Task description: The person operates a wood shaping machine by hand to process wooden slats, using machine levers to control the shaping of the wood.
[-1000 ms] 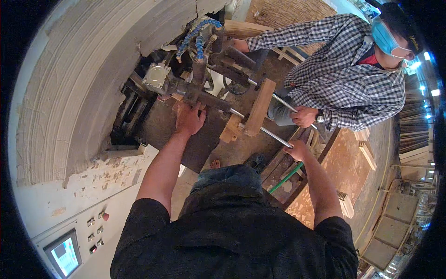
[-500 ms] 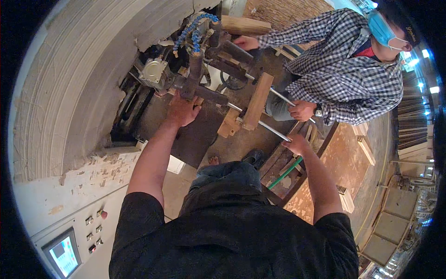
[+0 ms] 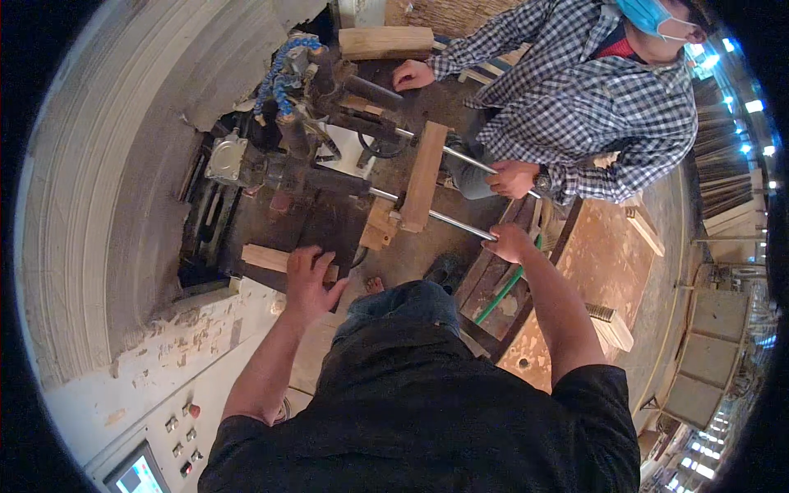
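Observation:
With fingers spread, my left hand point(image 3: 307, 283) lies over the right part of a short pale wood block point(image 3: 265, 257) on the dark machine bed point(image 3: 311, 215); whether it presses on the block I cannot tell. My right hand point(image 3: 511, 244) is closed around the near end of a shiny metal rod point(image 3: 462, 225) that runs out from the machine clamp point(image 3: 337, 180). A long wooden bar point(image 3: 426, 177) lies across this rod and a second rod point(image 3: 468, 161). Beside it, a smaller wooden block point(image 3: 379, 225) is at the near rod.
Opposite, a co-worker in a checked shirt point(image 3: 567, 107) has one hand point(image 3: 515, 178) at the far rod and the other point(image 3: 412, 76) by the machine. Blue jointed hoses point(image 3: 283, 78) hang over the clamps. A worn wooden table point(image 3: 608, 271) stands right; a control panel point(image 3: 185, 440) is lower left.
My left hand has left the clamp and come nearer, over the short wood block. My right hand stays on the rod. The whole view has shifted a little.

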A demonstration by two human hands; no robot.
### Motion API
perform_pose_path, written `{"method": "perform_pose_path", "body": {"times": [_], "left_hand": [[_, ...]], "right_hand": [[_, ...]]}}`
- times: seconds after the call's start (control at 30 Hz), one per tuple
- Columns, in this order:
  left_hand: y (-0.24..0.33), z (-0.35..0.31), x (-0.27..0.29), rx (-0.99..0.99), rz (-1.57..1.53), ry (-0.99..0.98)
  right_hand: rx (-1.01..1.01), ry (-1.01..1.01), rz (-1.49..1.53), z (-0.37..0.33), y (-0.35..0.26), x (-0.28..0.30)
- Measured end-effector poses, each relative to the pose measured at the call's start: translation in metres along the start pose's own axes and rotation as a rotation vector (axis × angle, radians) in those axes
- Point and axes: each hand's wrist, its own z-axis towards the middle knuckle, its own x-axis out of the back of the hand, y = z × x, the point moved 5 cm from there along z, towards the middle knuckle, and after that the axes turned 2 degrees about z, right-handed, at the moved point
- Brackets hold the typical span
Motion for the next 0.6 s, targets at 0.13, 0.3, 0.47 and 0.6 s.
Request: {"method": "perform_pose_path", "body": {"times": [0.13, 0.3, 0.47, 0.6], "left_hand": [[0.065, 0.088, -0.014, -0.091, -0.287, 0.029], [0.104, 0.175, -0.075, 0.070, -0.150, 0.001], [0.093, 0.177, -0.075, 0.158, 0.019, -0.113], [0.077, 0.124, 0.003, 0.157, -0.509, 0.008]], "right_hand": [[-0.017, -0.035, -0.012, -0.001, -0.009, 0.010], [-0.002, 0.066, 0.009, -0.011, -0.019, 0.019], [-0.089, 0.029, 0.073, -0.010, -0.019, 0.017], [-0.082, 0.021, 0.102, -0.007, -0.016, 0.012]]}}
